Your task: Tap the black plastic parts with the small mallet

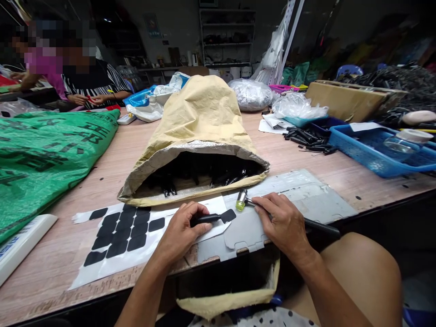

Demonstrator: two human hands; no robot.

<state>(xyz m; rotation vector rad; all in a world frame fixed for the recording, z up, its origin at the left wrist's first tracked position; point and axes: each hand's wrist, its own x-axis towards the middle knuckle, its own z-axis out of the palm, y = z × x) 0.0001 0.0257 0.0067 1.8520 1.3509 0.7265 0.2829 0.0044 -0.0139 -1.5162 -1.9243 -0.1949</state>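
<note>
L hand [184,225] has its grip closed round a black rod [207,219], w/ the tip at the edge of a dark square patch [228,216], over the corner of the white backing sheet [85,274] where it meets the grey board [293,195]. Can't tell if they're stuck tog. R hand [284,222] grips the handle of a small hammer [241,200], lime face tilted down, v. near the patch.

Main risk IMO: a blow landing off-centre, b/c the head's at an angle, could skew the patch or clip L fingers, which are close. If the adhesive's exposed, the patch might also grab the sheet underneath. Board's front edge overlaps the desk [109,172] edge, so a hard tap may shift it. Big sack's mouth [190,197] crowds the hammer's far side; a wide swing could snag.
</note>
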